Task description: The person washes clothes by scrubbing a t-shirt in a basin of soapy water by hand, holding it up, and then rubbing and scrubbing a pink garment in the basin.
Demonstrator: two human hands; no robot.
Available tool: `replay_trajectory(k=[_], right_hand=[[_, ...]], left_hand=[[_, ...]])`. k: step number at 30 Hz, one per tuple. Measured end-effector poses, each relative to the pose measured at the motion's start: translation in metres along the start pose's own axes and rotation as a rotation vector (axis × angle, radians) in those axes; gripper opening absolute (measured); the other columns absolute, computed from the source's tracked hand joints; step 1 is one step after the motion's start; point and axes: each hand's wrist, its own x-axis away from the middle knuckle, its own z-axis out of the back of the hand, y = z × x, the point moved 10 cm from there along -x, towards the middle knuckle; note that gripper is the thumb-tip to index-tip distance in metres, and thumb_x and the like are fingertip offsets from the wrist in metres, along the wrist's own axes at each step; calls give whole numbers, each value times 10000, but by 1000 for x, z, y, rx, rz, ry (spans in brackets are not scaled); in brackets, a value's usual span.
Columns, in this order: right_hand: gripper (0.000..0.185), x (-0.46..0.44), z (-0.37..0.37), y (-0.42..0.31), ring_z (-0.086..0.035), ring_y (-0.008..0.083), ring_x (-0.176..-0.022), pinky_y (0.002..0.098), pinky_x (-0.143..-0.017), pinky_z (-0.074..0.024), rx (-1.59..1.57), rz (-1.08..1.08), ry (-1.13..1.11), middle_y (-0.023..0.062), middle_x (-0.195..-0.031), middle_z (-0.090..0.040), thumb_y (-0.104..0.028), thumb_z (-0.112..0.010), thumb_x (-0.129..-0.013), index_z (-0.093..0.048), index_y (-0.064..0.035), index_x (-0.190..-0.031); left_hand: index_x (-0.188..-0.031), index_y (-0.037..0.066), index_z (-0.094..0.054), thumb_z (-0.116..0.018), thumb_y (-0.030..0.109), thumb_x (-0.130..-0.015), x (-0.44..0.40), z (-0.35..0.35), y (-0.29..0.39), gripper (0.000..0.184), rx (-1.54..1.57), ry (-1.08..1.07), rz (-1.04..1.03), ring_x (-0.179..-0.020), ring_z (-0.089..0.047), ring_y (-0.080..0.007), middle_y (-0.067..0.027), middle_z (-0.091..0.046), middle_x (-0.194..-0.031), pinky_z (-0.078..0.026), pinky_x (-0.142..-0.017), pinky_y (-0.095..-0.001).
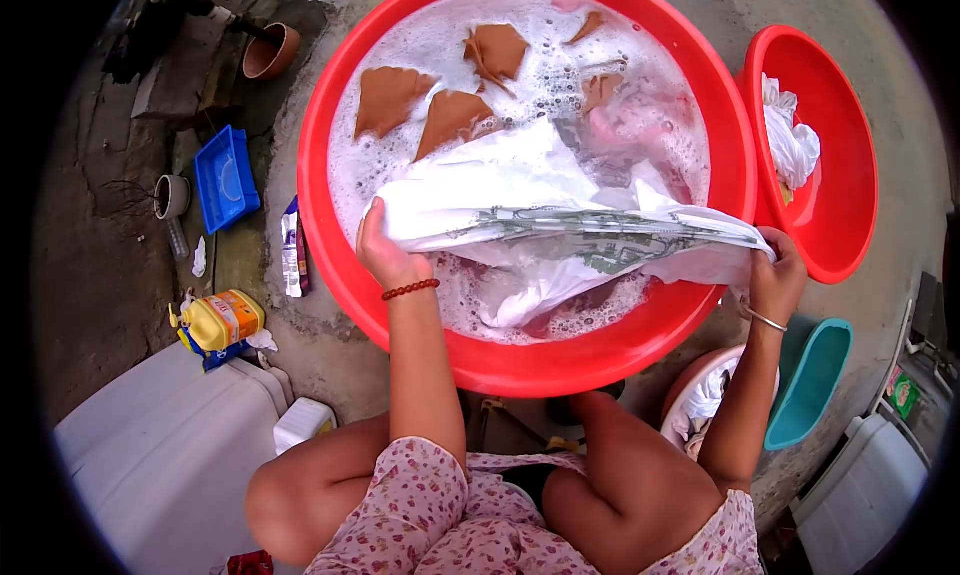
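A wet white cloth [500, 180] with a grey-green printed pattern is stretched across a big red basin [325, 265] of soapy water. My left hand [388, 253], below a red bead bracelet, grips the cloth's left end. At the basin's right rim, my right hand [778, 275] pinches the other end; a silver bangle is on that wrist. The cloth's lower folds hang into the suds. Brown cloth [390, 100] pokes up through the foam in several places. Something pink [640, 125] lies partly under the water at the right, its kind unclear.
A smaller red basin [850, 175] with white cloth [790, 145] stands at the right. Near my right forearm are a pink tub [685, 380] of laundry and a teal tub [815, 385]. A blue tray [228, 180] and a yellow jug [222, 320] are at the left.
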Motion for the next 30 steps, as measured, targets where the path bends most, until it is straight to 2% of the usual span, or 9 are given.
replay_trajectory(k=[4,8,10,12,17,20,25,28,30], right_hand=[[276,8,-21,-36,-609,229,-750,312,-689,-480,86,132,67,147,-852,-625,-60,-644,-737,-613,3,-1004],[189,51,-94,-99,-597,205,-698,300,-633,-476,-240,381,-202,118,-808,-609,-76,-646,-759,-617,-3,-931],[154,92,-175,-94,-609,155,-625,256,-587,-483,-573,30,-725,105,-760,-627,-104,-647,-782,-620,12,-880],[293,136,-221,-115,-633,220,-691,327,-639,-496,-491,139,-1059,128,-788,-643,-248,-663,-789,-616,-4,-944],[353,180,-258,-80,-604,280,-939,382,-816,-492,433,638,-1201,144,-909,-628,-281,-679,-709,-637,-50,-971],[278,154,-249,-46,-599,294,-928,379,-798,-489,525,609,-1226,150,-893,-624,-178,-660,-672,-642,-58,-922],[239,49,-149,-74,-593,296,-791,358,-708,-466,-242,340,-1039,148,-820,-609,60,-554,-624,-619,-10,-843],[249,5,-123,-54,-585,305,-774,358,-706,-459,-194,432,-650,153,-804,-607,89,-500,-635,-628,-7,-826],[229,1,-119,-56,-589,277,-748,336,-687,-464,-55,496,-473,145,-803,-610,72,-485,-654,-635,-4,-810]], left_hand=[[-1017,-103,-559,-545,68,-804,-6,6,-16,273,-86,-9,67,-952,-585,-286,-189,-590,-1017,-469,-845,-369],[-976,-80,-575,-491,-23,-759,31,-15,48,240,-1102,237,-800,-865,-597,-222,-156,-603,-919,-471,-804,-290],[-851,-47,-602,-436,-88,-742,23,-39,22,203,-948,-220,-457,-771,-598,-158,-98,-610,-788,-475,-729,-243],[-751,-14,-614,-412,-109,-724,28,-54,-25,225,-926,-481,-70,-707,-609,-169,-73,-606,-675,-489,-664,-270],[-944,59,-637,-567,-29,-676,57,-51,-57,290,-1760,-745,-687,-1021,-543,-294,-92,-606,-1009,-362,-970,-440],[-1072,81,-590,-616,-8,-645,61,-39,-68,437,-1913,-642,-737,-1147,-448,-292,-109,-526,-1166,-289,-1012,-454],[-1106,69,-564,-668,48,-639,60,-33,-78,478,-1900,-638,-634,-1163,-431,-292,-129,-515,-1137,-289,-1003,-448],[-1062,42,-581,-662,87,-693,70,-50,-78,380,-1822,-724,-767,-1062,-511,-303,-144,-571,-1038,-372,-930,-414],[-989,10,-597,-637,168,-795,57,-45,-78,254,-1411,-655,-473,-820,-591,-240,-114,-614,-848,-453,-772,-326]])
